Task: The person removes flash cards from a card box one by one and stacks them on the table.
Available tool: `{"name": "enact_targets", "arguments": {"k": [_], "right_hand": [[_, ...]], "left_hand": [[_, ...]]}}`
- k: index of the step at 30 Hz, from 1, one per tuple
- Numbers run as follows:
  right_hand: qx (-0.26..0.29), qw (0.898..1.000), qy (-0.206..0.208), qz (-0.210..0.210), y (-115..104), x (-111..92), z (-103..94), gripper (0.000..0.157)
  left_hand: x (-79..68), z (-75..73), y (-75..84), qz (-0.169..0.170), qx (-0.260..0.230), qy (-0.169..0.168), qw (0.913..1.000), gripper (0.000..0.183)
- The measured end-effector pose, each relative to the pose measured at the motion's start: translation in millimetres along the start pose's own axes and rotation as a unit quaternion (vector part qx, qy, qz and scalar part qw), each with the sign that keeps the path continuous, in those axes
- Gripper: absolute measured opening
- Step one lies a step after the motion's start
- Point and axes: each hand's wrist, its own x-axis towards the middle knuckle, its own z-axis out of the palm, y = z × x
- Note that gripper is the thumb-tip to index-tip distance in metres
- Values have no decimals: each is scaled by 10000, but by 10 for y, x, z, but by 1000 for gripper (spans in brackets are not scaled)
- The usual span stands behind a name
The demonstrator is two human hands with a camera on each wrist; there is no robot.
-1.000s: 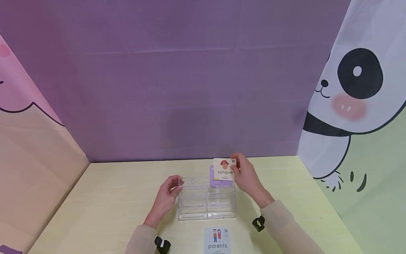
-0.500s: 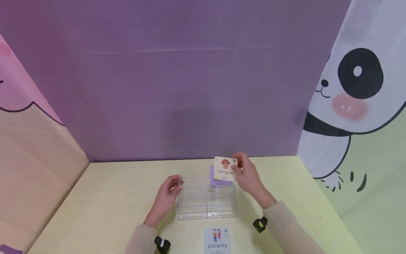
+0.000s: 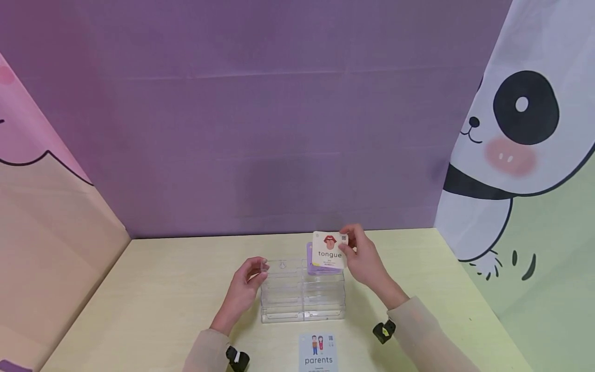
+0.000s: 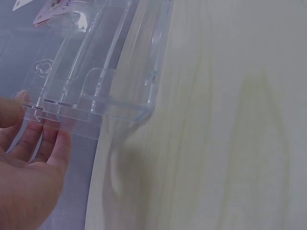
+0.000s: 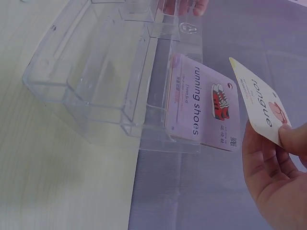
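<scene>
My right hand (image 3: 364,258) pinches a white card marked "tongue" (image 3: 328,248) by its right edge, thumb in front and fingers behind. In the right wrist view, that card stands apart from a purple "running shoes" card (image 5: 204,105), which leans in the upper right slot of a clear plastic card rack (image 3: 303,297). With thumb and fingers, my left hand (image 3: 244,284) grips the rack's upper left corner. The rack has stepped slots in two columns. On the table in front of it lies a pale blue "parents" card (image 3: 318,351), cut off by the frame's lower edge.
The light wooden table (image 3: 176,299) meets a purple cloth backdrop (image 3: 232,129) behind the rack. A panda print (image 3: 525,108) covers the right side panel. Each wrist wears a black camera (image 3: 383,330).
The right hand has shifted slightly right and the "tongue" card has dipped, covering more of the purple card in the head view. The left hand and rack stay in place.
</scene>
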Motion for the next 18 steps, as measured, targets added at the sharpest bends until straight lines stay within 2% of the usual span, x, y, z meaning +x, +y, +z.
{"name": "enact_targets", "arguments": {"k": [2,7,9,13,18], "right_hand": [[12,10000,-30,8,-11,-10,-12,29],[107,9997,-187,134,-40,-35,-37,29],[157,9993,-266,211,-56,-47,-48,29],[258,9985,-375,305,-73,-63,-67,29],[526,9969,-456,374,-66,-70,-82,30]], "left_hand": [[20,-1,-74,120,71,6,9999,31],[-33,2,87,96,91,-47,9999,30],[-35,1,103,-32,35,-43,10000,31],[3,-4,-3,-160,82,-38,9998,32],[22,-4,-86,-89,91,16,9999,31]]}}
